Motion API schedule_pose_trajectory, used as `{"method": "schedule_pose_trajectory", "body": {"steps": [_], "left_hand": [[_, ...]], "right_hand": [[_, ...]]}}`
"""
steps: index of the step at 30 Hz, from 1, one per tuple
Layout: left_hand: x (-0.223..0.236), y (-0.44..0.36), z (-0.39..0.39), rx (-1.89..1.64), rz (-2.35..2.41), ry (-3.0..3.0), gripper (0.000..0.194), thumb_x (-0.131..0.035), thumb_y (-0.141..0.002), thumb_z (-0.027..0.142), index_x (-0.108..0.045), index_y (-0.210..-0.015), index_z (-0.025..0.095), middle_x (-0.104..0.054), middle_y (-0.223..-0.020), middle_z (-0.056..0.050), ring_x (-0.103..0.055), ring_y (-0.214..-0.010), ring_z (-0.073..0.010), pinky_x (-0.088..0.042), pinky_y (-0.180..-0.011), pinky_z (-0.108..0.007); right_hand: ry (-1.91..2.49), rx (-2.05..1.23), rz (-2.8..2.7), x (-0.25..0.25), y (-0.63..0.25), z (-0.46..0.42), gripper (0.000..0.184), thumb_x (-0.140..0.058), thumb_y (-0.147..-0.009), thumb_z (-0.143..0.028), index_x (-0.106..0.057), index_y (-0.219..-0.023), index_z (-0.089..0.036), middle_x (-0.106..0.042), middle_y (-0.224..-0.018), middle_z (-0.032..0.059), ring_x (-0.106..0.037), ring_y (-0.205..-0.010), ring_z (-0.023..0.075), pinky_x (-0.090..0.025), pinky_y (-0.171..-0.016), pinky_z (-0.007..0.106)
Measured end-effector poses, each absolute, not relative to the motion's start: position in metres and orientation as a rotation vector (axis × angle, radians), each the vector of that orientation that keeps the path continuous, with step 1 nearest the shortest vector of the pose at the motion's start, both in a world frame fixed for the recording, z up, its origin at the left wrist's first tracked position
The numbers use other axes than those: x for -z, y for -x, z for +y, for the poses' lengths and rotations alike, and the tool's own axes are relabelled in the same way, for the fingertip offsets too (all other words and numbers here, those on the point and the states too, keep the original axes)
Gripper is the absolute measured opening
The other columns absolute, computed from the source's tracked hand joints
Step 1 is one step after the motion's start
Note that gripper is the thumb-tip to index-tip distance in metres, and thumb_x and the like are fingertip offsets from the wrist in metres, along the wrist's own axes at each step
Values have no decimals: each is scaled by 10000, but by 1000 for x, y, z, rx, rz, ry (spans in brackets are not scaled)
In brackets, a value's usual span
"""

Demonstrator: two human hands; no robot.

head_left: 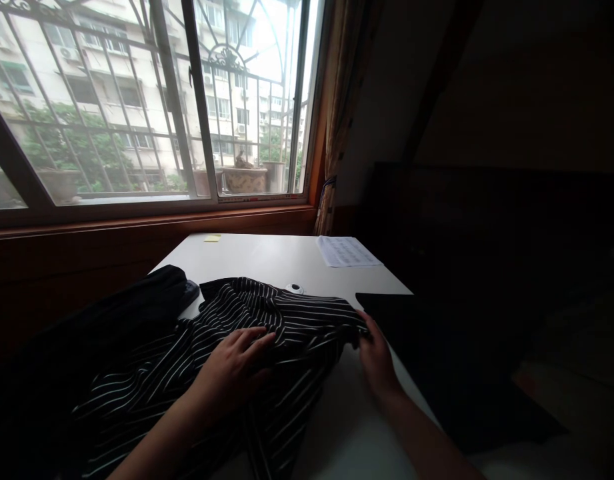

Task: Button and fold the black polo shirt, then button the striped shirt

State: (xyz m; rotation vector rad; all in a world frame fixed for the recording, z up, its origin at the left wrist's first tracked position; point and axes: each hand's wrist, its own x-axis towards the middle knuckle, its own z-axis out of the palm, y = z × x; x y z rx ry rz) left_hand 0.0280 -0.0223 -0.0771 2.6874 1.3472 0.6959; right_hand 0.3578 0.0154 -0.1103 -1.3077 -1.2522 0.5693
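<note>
A black garment with thin white stripes lies rumpled across the white table, its lower part spreading toward me. My left hand rests on the middle of it, palm down, fingers stretched out over the cloth. At the garment's right end, my right hand is closed, pinching the cloth edge between thumb and fingers. That end is lifted slightly off the tabletop. Left of the striped garment is a plain dark cloth, much of it lost in shadow.
Printed paper sheets lie at the back right of the white table; a yellow sticky note is at the back left. A small round white object sits behind the garment. Dark cloth hangs over the right edge. A barred window is beyond.
</note>
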Motion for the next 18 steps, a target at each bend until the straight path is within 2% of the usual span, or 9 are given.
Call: {"method": "schedule_pose_trajectory", "body": {"steps": [2,5,7,9,12,16,18], "left_hand": [[76,-19,-21,-544,1401,-2689,701,-698,-820,269,-416,-1455,364,-550,-1380,-55,-564,-1164,-307,-500,-971,-477],[73,-7,-19,-387,1495,-2656,683,-644,-792,132,-477,-1413,363,-607,-1290,-47,-609,-1070,-277,-526,-858,-395],[69,0,-17,-348,1576,-2635,587,-579,-805,92,-560,-1337,341,-652,-1190,-46,-630,-1005,-261,-519,-796,-361],[67,4,-13,-350,1654,-2603,419,-530,-859,127,-643,-1216,313,-684,-1087,-44,-646,-942,-250,-506,-744,-335],[68,9,-7,-502,1782,-2500,267,-481,-932,243,-681,-1103,286,-708,-1028,-44,-662,-913,-248,-489,-727,-317],[72,18,1,-908,1825,-2271,283,-457,-944,338,-677,-1108,269,-720,-1094,-34,-672,-961,-244,-483,-788,-303],[74,26,6,-1062,1817,-2116,304,-463,-931,373,-687,-1098,254,-730,-1081,-31,-676,-962,-239,-481,-804,-290]], "right_hand": [[1306,-496,-1132,108,-377,24,514,-476,-796,-233,-587,-1298,-237,-639,-1275,73,-610,-1096,258,-481,-952,435],[1294,-373,-983,105,-404,35,531,-470,-783,-234,-597,-1299,-243,-616,-1318,60,-548,-1224,253,-386,-1070,455],[1290,-297,-920,103,-418,39,548,-474,-775,-241,-597,-1310,-239,-600,-1344,58,-521,-1265,251,-347,-1106,454],[1290,-236,-896,102,-427,41,566,-479,-768,-247,-593,-1322,-227,-587,-1364,60,-503,-1289,250,-323,-1127,451],[1275,-204,-873,101,-432,44,580,-501,-761,-252,-583,-1334,-220,-585,-1366,61,-506,-1286,249,-325,-1127,451],[1194,-243,-843,102,-433,46,586,-551,-740,-250,-581,-1326,-245,-600,-1325,42,-531,-1242,242,-404,-1068,429],[1174,-297,-873,102,-434,46,562,-557,-737,-246,-602,-1297,-247,-586,-1330,39,-517,-1250,244,-401,-1069,418]]}}
